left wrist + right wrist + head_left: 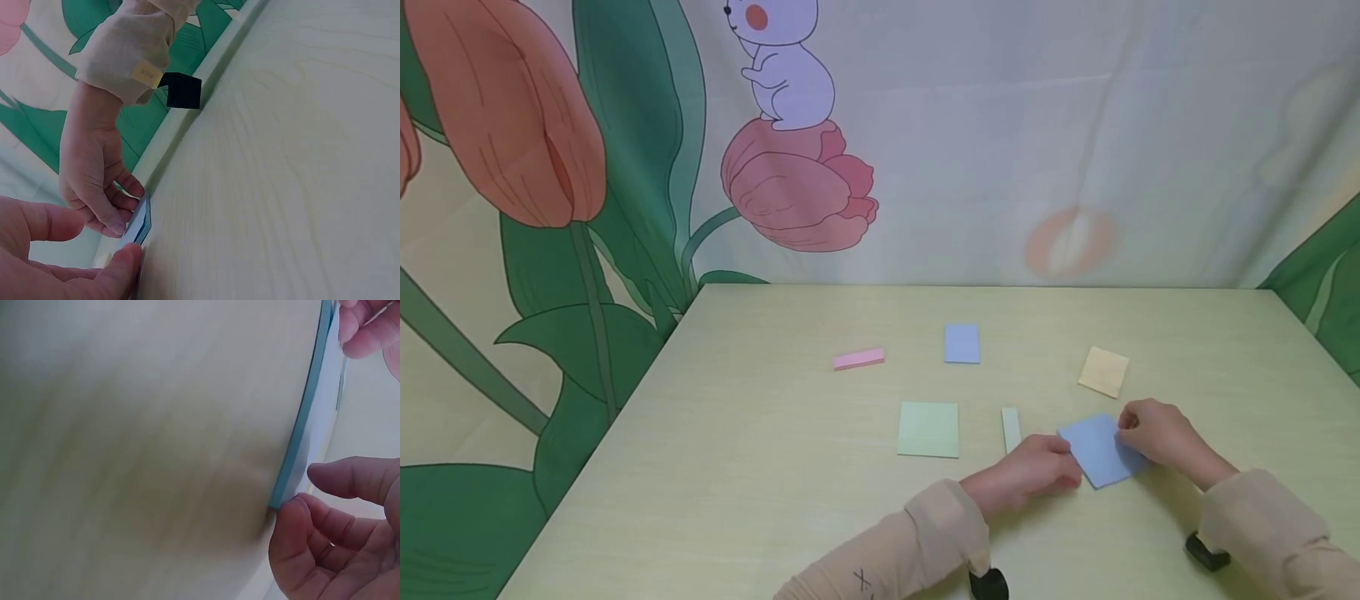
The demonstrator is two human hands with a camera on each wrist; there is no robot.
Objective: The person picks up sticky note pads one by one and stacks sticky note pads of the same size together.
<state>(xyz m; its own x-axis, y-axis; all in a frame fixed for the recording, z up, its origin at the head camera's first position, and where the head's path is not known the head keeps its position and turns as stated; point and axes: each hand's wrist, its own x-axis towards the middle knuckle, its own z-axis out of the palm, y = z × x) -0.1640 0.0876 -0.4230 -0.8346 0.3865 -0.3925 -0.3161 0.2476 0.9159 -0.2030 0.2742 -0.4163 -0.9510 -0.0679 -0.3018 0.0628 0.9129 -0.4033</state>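
Observation:
A pad of blue sticky notes point(1099, 454) lies turned at an angle on the table between the two hands. My left hand point(1036, 468) holds its left corner, fingers bent. At its right side my right hand point(1161, 429) pinches the edge with thumb and fingers. Seen edge-on in the right wrist view, the pad point(303, 422) has a teal side and a paler top sheet that stands slightly apart from it. Fingers of the right hand point(103, 178) also show at the pad's far end in the left wrist view.
Beside the left hand lies a narrow pale green strip point(1011, 427), partly covered. A green square pad point(928, 430) sits farther left. Behind are a pink strip point(859, 359), a small blue pad point(962, 344) and a yellow pad point(1103, 372). A printed curtain point(962, 167) hangs behind the table.

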